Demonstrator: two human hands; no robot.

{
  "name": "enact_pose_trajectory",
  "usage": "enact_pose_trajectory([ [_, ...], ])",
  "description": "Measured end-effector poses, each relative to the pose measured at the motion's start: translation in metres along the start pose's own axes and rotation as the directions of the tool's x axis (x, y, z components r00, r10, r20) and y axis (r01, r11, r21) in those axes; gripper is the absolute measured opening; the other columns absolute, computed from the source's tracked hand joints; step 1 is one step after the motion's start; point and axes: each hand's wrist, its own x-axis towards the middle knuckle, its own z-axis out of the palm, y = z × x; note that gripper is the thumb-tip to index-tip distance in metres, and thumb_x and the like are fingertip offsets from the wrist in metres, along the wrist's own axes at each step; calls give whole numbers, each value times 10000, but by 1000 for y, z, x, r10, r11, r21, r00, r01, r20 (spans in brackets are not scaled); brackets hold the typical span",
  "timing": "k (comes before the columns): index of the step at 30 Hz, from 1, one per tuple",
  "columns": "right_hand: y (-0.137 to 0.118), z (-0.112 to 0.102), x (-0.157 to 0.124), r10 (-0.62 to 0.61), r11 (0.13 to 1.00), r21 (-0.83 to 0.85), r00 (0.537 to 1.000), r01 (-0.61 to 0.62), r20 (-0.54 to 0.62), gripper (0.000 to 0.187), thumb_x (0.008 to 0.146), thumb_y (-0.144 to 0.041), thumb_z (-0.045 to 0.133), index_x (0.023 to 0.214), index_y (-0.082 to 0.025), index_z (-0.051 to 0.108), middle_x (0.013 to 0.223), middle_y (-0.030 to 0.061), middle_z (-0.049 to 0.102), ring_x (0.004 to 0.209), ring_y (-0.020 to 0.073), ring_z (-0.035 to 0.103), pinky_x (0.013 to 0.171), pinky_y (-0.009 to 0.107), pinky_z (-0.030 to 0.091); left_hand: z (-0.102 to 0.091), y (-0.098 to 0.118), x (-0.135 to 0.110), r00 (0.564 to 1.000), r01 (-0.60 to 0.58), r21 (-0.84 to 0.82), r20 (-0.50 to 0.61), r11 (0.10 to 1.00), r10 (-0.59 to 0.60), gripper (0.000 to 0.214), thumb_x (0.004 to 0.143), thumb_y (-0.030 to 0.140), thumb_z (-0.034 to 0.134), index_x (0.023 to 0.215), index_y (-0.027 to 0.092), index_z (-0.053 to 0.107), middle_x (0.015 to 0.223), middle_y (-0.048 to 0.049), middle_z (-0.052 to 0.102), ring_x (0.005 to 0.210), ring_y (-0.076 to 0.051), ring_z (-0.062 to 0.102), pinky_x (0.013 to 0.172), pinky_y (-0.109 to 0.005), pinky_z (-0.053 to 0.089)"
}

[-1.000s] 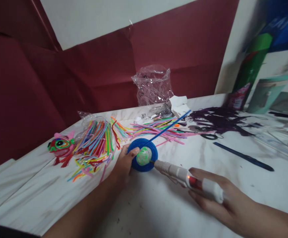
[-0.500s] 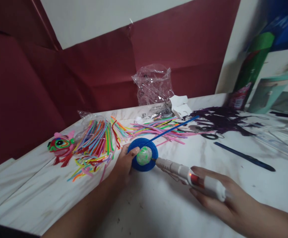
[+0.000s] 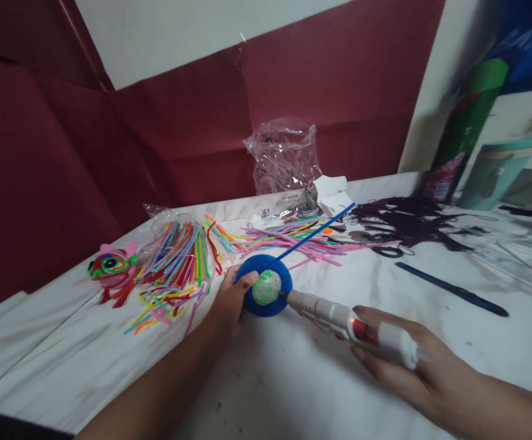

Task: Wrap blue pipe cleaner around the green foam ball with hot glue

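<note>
My left hand (image 3: 236, 293) grips the left edge of a blue coiled pipe-cleaner disc (image 3: 266, 310), thumb on top. A pale ball with green streaks (image 3: 266, 287) sits at the disc's centre. From the disc, a loose blue pipe-cleaner end (image 3: 314, 233) sticks out to the upper right. My right hand (image 3: 398, 354) is wrapped round a white hot glue gun (image 3: 339, 315) with a lit orange light. The gun's nozzle points left, at the disc's right side near the ball; whether it touches cannot be made out.
Bundles of coloured pipe cleaners (image 3: 178, 253) lie behind my left hand, beside a red animal-face figure (image 3: 113, 272). Dark purple strands (image 3: 407, 220), scissors (image 3: 387, 249) and a dark blue strip (image 3: 451, 289) lie to the right. A clear plastic bag (image 3: 286, 156) stands at the back.
The loose blue pipe-cleaner end has swung slightly left and up. Both hands, the disc and the glue gun stay nearly where they were.
</note>
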Motion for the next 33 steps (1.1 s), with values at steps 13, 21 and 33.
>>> enact_pose_trajectory([
  [13, 11, 1, -3, 77, 995, 52, 995, -80, 59, 110, 934, -248, 506, 849, -231, 573, 707, -6, 609, 598, 152, 600, 545, 227, 527, 0, 3, -3, 1000, 12, 56, -4, 998, -11, 577, 607, 427, 773, 1074, 193, 529, 915, -41, 689, 793, -223, 664, 706, -343, 528],
  [21, 13, 0, -1, 82, 995, 49, 996, -84, 42, 111, 915, -247, 532, 813, -231, 573, 691, -3, 610, 626, 168, 624, 541, 231, 520, 0, 3, -4, 1000, 12, 58, 2, 998, -12, 555, 601, 395, 782, 1061, 190, 550, 890, -32, 691, 765, -214, 665, 679, -327, 527],
  [33, 14, 1, -2, 86, 995, 38, 996, -87, 32, 121, 914, -232, 524, 798, -230, 557, 724, 8, 647, 619, 162, 624, 534, 227, 513, 0, 2, -2, 1000, 5, 41, -17, 999, -5, 544, 591, 402, 792, 1041, 188, 573, 870, -35, 696, 773, -226, 673, 701, -340, 528],
])
